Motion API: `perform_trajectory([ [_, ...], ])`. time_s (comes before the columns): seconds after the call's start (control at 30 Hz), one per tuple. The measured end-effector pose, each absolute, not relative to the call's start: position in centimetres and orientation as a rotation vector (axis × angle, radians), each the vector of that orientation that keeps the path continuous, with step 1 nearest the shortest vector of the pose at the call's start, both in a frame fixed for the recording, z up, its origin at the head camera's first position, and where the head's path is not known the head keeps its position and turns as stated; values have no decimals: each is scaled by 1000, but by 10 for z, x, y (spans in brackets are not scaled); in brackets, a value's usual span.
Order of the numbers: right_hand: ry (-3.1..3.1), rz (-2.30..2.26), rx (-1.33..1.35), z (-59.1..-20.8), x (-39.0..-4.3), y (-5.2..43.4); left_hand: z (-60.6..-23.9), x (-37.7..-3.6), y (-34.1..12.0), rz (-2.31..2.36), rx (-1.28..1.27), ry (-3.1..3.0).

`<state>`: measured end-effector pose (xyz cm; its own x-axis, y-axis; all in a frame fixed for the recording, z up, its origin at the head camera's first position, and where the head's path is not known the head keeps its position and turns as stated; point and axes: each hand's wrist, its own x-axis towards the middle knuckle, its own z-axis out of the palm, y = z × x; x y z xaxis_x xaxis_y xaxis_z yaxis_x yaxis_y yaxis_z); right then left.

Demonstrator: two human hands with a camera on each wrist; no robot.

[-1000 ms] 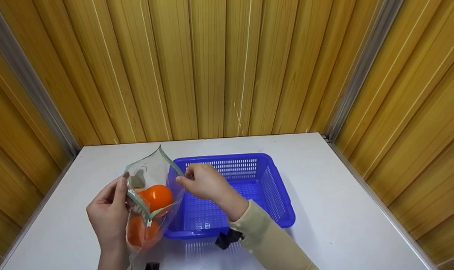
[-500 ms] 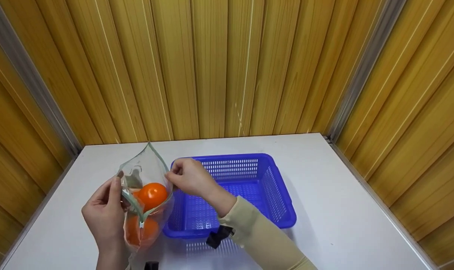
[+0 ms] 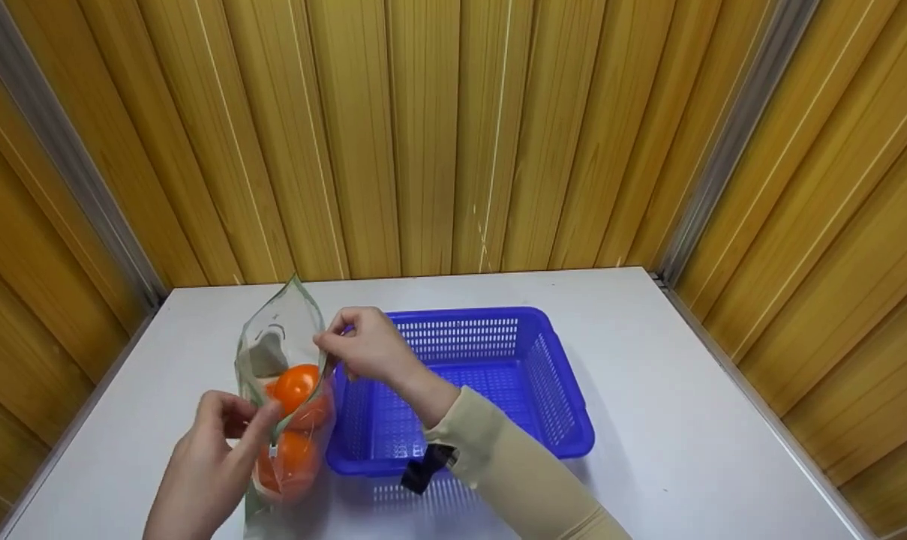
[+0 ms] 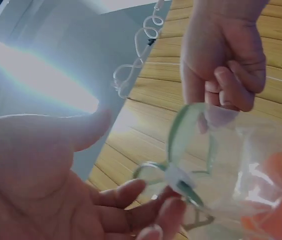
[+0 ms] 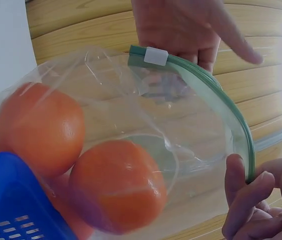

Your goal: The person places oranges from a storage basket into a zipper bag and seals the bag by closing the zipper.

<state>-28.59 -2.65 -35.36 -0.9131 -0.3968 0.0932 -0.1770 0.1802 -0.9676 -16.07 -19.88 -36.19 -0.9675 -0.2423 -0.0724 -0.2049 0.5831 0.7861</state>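
Since a second ago the left hand has dropped from the bag's rim to its near end.

Head view: the clear zip-top plastic bag of oranges stands at 9 o'clock of the blue plastic basket on the white desk, its mouth running 12 to 6.

Left wrist view: left fingers pinch the white slider.

Right wrist view: right hand pinches the green rim (nearer the mouth's middle).
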Motion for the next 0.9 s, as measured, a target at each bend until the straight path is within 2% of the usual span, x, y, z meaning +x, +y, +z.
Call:
perform_trajectory([
  [0.3, 2256, -1795, -609, -354, -288, -23, -364, -150, -194, -912, 248, -2979],
  [0.63, 2190, -1836, -596, -352, -295, -27, -362, -152, -195, -809, 276, -3027],
  [0.77, 2129, -1877, -610, -354, -300, -27, -360, -148, -196, -782, 294, -2842],
  [0.9, 2119, -1978, -560, -358, -311, -29, -362, -146, -193, -874, 372, -2373],
])
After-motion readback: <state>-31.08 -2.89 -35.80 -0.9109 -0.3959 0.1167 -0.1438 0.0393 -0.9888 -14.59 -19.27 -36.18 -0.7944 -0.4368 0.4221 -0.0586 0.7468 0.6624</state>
